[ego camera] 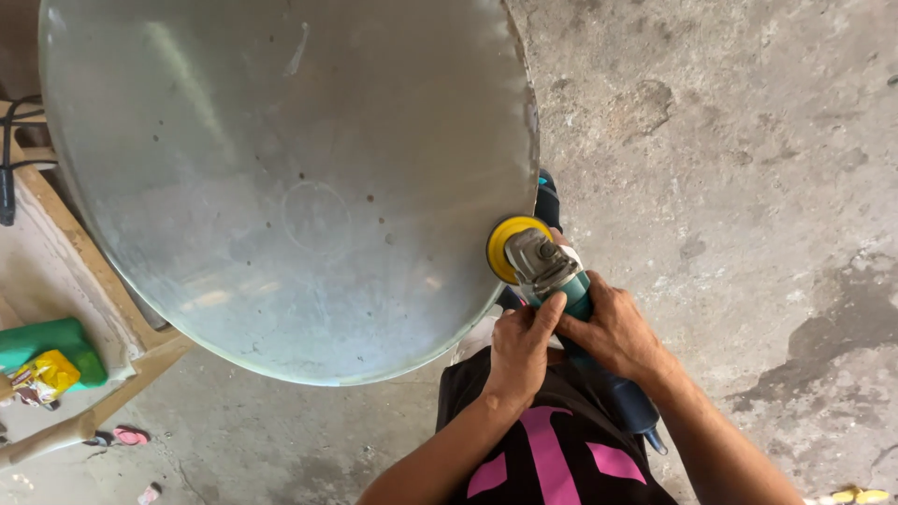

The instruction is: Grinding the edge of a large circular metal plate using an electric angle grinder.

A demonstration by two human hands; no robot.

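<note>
Tool: an angle grinder (559,281) with a teal body and a yellow disc (500,248), held low in front of the person, above the concrete floor (730,168).
Left hand (519,348): its grip is clamped round the grinder's head just behind the disc, seemingly to steady and steer it.
Right hand (613,327): its grip is wrapped tight round the body further back, carrying the weight; the dark tail of the tool runs on toward the person's right hip.
Workpiece: a large round metal sheet (281,178), dull grey and shallowly dished, resting over the corner of a wooden tabletop (140,351) so that its near rim overhangs the floor.
Contact: the disc sits at the sheet's right rim, touching it or just beside it; which one is hard to tell.
Why so placed: the overhang appears to leave the rim free for the tool from the side.
Around: a green block (47,344) and a yellow wrapper (45,376) lie at the tabletop's left edge; black cables (9,178) hang at the far left.
In the way: only the person's own knee and foot under the rim.
</note>
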